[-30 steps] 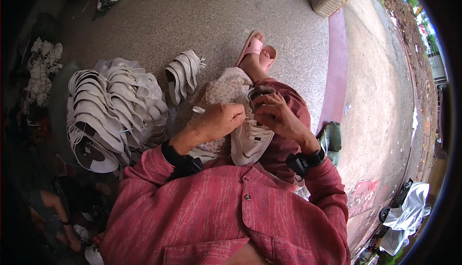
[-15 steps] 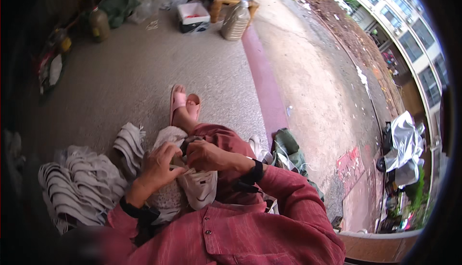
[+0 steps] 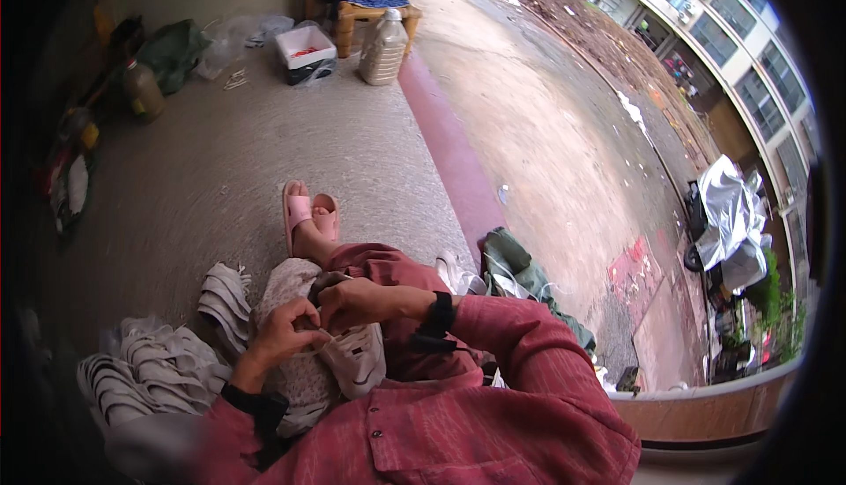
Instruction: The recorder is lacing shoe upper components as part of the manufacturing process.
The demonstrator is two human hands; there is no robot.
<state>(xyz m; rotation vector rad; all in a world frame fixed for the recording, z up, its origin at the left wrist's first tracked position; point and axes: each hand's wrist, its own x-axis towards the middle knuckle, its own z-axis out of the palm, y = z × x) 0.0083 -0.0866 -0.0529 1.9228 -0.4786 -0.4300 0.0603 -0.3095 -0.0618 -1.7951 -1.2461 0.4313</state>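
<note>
Since the earlier frames the view has been tilted upward, so that more of the street and the far wall is shown, while the two hands have been kept together over the lap. The left hand and the right hand are closed, fingertips meeting, on the upper edge of a pale shoe upper, which is held on the lap against a speckled cloth bag; whether a needle or thread is pinched between the fingers cannot be told. Just left of the grip, one small stack of white uppers is seen, and farther left and below, a larger heap of the same pieces, too overlapped for the pieces to be counted. Ahead of the grip, two pink sandals are worn on the crossed feet. To the right of the grip lies one green bundle. Well beyond the grip, one white tub, one plastic jug and one wooden chair are set.

The step in hand is judged to be fine work at the edge of the upper: it is best done with the piece braced on the knee, the pinch kept close to the working point, and the wrists held low so that the edge is not twisted
</note>
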